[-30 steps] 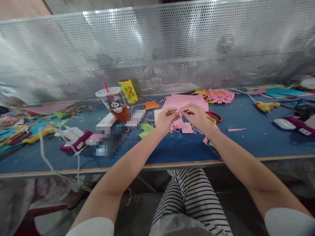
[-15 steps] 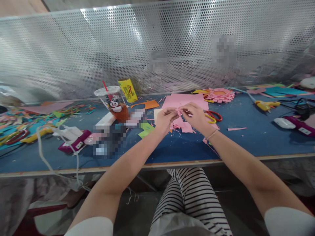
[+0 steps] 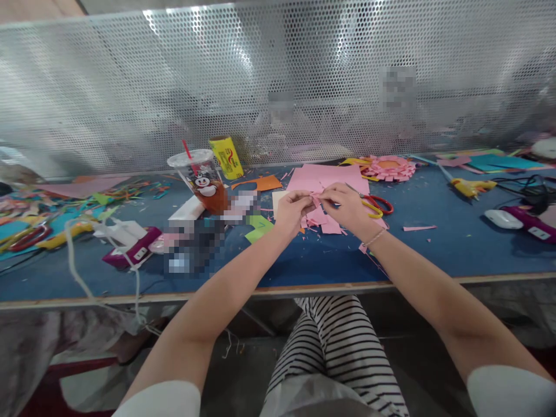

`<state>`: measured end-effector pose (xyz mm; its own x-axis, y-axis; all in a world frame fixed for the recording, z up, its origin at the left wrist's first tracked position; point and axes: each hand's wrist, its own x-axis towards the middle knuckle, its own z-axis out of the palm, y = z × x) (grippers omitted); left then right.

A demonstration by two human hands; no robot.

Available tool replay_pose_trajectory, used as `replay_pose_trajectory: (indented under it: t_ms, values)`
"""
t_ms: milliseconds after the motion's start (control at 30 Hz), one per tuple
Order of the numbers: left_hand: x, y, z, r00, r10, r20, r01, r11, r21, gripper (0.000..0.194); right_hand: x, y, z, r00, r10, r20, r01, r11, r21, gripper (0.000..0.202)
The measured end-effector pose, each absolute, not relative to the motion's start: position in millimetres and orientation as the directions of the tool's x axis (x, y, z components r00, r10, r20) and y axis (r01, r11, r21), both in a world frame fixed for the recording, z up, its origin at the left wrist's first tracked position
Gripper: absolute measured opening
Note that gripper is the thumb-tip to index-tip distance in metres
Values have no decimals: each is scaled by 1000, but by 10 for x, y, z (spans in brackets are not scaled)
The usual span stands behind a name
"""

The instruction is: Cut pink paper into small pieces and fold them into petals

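Observation:
My left hand (image 3: 294,209) pinches a small piece of pink paper (image 3: 315,198) from the left. Its other side is between the fingertips of my right hand (image 3: 341,204), so both hands are closed on it above the table. Fingers hide part of the piece. Below them lie cut pink paper pieces (image 3: 330,225) and tiny scraps. A large pink sheet (image 3: 328,176) lies just behind my hands. Scissors with red and yellow handles (image 3: 382,204) rest beside my right hand, partly covered by it.
A fringed pink paper flower (image 3: 393,168) lies at the back. To the left stand a drink cup (image 3: 206,182) and a yellow roll (image 3: 226,157). A yellow glue gun (image 3: 471,186) and a purple power strip (image 3: 527,223) are at right; another purple strip (image 3: 132,249) with white cables is at left.
My hands stay together on the pink paper, with only a slight shift of the right fingers. The view has moved very slightly.

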<state>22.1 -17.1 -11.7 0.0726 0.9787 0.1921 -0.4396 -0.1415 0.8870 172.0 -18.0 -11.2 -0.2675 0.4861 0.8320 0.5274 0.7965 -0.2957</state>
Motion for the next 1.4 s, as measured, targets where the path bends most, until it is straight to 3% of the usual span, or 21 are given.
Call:
replay_pose_trajectory:
  t_ms: [300, 900, 1033, 1200, 1267, 1400]
  values:
    - [213, -187, -90, 85, 984, 156, -422, -107, 900, 16, 1690, -206, -104, -250, 493, 833, 549, 781, -297, 13]
    - [216, -166, -98, 106, 960, 257, -368, -202, 908, 21, 1715, -198, -98, -280, 481, 831, 537, 796, -280, 18]
    - [213, -144, -120, 76, 952, 295, -378, -247, 893, 20, 1694, -218, -77, -192, 583, 789, 474, 759, -446, 16]
    - [215, -123, -160, 45, 947, 319, -332, -287, 899, 18, 1653, -173, -106, -39, 790, 611, 152, 609, -778, 15]
    - [218, -122, -171, 25, 944, 329, -288, -308, 907, 18, 1639, -158, -118, -43, 838, 543, 81, 545, -835, 22]
    - [227, -130, -173, 4, 932, 362, -227, -352, 908, 16, 1631, -156, -121, -112, 868, 483, 104, 494, -863, 27]
